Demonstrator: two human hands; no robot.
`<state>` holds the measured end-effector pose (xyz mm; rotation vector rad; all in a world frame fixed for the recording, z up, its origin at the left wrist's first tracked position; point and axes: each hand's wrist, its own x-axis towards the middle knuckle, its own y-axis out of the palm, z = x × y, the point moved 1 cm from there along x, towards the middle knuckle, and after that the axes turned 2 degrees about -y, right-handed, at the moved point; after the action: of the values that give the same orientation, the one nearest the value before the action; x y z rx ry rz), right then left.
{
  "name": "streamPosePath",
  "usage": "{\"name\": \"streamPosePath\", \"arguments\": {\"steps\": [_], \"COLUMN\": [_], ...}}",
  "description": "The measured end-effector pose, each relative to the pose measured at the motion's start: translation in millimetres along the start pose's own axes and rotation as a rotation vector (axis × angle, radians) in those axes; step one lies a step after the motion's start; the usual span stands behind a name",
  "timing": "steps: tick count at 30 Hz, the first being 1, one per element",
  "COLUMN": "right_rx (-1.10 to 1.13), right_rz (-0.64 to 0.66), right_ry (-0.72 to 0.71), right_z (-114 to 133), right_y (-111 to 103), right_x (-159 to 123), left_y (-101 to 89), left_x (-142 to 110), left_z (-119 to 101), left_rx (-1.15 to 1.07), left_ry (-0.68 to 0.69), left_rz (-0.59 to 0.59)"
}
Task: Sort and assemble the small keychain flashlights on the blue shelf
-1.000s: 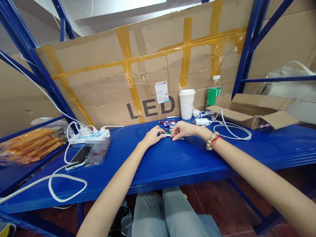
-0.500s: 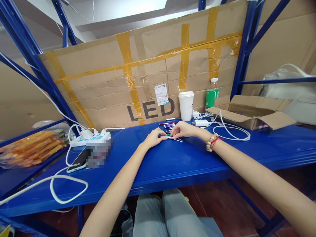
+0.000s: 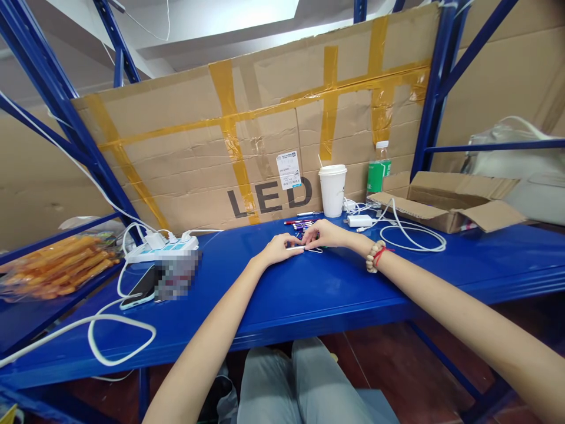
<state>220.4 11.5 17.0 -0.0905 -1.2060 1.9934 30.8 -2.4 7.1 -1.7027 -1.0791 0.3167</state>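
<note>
On the blue tabletop [image 3: 282,294], my left hand [image 3: 277,248] is closed round a slim white pen-like stick [image 3: 295,248] lying level near the surface. My right hand [image 3: 325,234] pinches at the stick's right end, its fingertips close to those of the left. A thin white loop [image 3: 315,251] shows just below the right fingers; whether it joins the stick I cannot tell. Right behind the hands lie several pens [image 3: 302,224], red, purple and dark, partly covered by my right hand. Another pen [image 3: 309,213], pale in colour, rests farther back.
A white paper cup [image 3: 332,191] and a green-labelled bottle [image 3: 378,174] stand behind. To the right are a white charger [image 3: 358,221] with cables and an open cardboard box [image 3: 450,203]. At left lie a power strip [image 3: 154,252], a phone [image 3: 142,288] and a looping white cable [image 3: 90,338].
My left hand has turned slightly and the white stick has shifted a little left between the hands. Less of the loop sticks out at the right. A green piece under my right hand is now mostly hidden.
</note>
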Motion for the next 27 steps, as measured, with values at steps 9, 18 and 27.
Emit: {"name": "streamPosePath", "arguments": {"steps": [9, 18, 27], "right_rx": [-0.055, -0.282, -0.29], "right_rz": [-0.035, -0.063, -0.215], "right_ry": [-0.024, 0.014, 0.003], "right_z": [7, 11, 10], "right_y": [0, -4, -4], "right_x": [-1, -4, 0], "left_y": [6.6, 5.2, 4.0], "left_x": [3, 5, 8], "left_z": [2, 3, 7], "left_rx": [0.027, -0.065, -0.337], "left_ry": [-0.043, -0.099, -0.154], "left_rz": [-0.044, -0.089, -0.122]}}
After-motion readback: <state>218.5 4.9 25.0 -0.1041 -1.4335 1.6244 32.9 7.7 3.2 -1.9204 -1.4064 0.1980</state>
